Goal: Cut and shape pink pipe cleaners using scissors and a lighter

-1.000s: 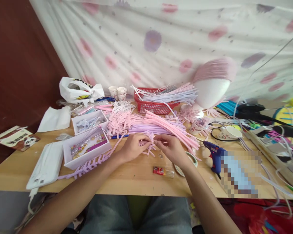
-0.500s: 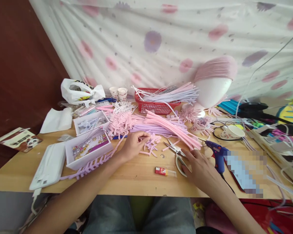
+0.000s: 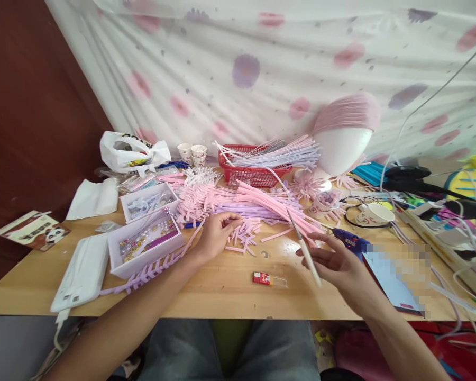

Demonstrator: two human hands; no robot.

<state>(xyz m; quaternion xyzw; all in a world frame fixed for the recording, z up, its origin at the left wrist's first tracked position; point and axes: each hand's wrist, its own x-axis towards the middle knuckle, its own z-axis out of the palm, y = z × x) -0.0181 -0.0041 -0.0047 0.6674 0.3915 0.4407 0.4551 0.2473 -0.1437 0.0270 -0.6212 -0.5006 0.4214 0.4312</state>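
Observation:
My right hand [image 3: 337, 262] is closed on a pair of scissors [image 3: 308, 259], raised off the table and turned edge-on, blades pointing up and left. My left hand [image 3: 222, 233] has thumb and fingers pinched together at a small heap of cut pink and purple pipe cleaner pieces [image 3: 249, 233]. What the pinch holds, if anything, is too small to make out. Behind it lie long pink pipe cleaners [image 3: 267, 198] over purple ones [image 3: 230, 209], beside a pile of short pink pieces [image 3: 196, 201]. A red lighter [image 3: 262, 278] lies between the hands, nearer the table edge.
A blue glue gun [image 3: 347, 241] and a phone [image 3: 388, 280] lie right of my right hand. White boxes of beads [image 3: 117, 262], a power bank [image 3: 79, 275] and a purple pipe cleaner strand [image 3: 154, 270] are at left. A red basket [image 3: 254, 177] and white head form [image 3: 343, 151] stand behind.
My right hand has picked the scissors up from the table and turned them on edge. My left hand stays pinched in nearly the same place.

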